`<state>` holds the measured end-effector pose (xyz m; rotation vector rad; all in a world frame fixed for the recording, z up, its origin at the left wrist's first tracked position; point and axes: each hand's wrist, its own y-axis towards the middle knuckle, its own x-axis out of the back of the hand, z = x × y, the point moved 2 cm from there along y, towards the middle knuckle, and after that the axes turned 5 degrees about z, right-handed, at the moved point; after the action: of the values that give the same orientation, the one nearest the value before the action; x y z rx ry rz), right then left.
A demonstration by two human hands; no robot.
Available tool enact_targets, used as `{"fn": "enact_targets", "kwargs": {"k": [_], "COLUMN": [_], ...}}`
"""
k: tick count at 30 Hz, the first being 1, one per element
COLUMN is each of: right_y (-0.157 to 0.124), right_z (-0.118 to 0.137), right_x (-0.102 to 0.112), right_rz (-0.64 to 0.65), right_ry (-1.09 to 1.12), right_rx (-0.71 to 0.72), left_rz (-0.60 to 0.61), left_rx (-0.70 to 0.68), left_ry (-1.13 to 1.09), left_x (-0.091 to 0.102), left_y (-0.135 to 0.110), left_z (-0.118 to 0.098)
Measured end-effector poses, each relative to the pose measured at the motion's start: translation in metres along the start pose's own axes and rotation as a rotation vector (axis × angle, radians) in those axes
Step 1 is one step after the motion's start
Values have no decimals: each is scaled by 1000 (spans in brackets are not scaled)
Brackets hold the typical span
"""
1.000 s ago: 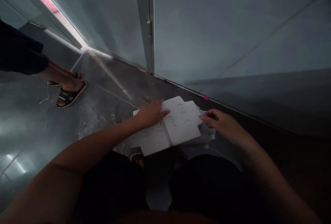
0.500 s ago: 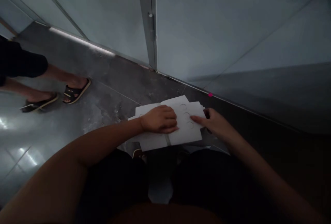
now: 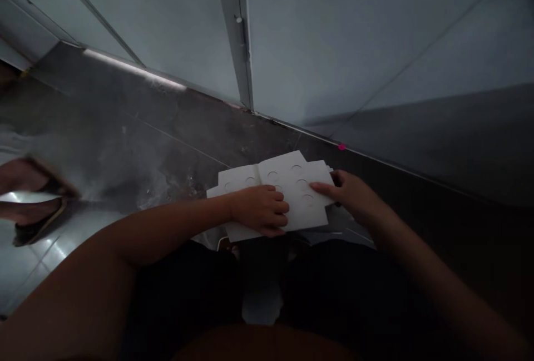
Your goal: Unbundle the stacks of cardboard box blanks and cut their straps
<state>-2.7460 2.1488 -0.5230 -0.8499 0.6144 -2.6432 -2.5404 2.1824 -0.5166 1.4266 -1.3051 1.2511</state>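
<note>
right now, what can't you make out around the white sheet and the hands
Head view:
Part of the white sheet under the left hand: hidden by that hand.
Most fingers of the right hand: hidden by the sheet and the hand itself.
What lies directly beneath the sheet: hidden by it.
Other person's feet: blurred; the rest cut off by the left edge.
Pink spot: too small to identify.

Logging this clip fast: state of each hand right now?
Left hand: curled closed, resting on the white sheet.
Right hand: closed, pinching the white sheet's right edge.
</note>
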Motion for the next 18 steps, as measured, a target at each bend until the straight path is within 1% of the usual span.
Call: {"fn": "enact_targets", "kwargs": {"k": [3, 5, 7, 10, 12, 15, 16, 18], "right_y": [-2, -4, -6, -4, -1, 2, 2, 1], "right_z": [1, 5, 10, 14, 13, 5, 2, -5], "right_x": [0, 2, 3, 1, -2, -10, -12, -14], "right_rz": [9, -34, -65, -65, -41, 27, 37, 34], "right_ry": [-116, -198, -243, -249, -136, 220, 318, 432], "right_rx": [-3, 3, 19, 3, -27, -32, -24, -17], "left_rz": [-33, -39, -8, 29, 27, 20, 23, 11], "left_rx": [-34, -24, 1, 16, -27, -75, -70, -36], "left_ry": [-8, -7, -14, -43, -62, -71, -69, -49], "left_x": [-1, 0, 1, 2, 2, 3, 3, 4], "left_y": [0, 0, 0, 0, 1, 4, 5, 4], "left_z": [-1, -1, 0, -1, -3, -5, -5, -4]}}
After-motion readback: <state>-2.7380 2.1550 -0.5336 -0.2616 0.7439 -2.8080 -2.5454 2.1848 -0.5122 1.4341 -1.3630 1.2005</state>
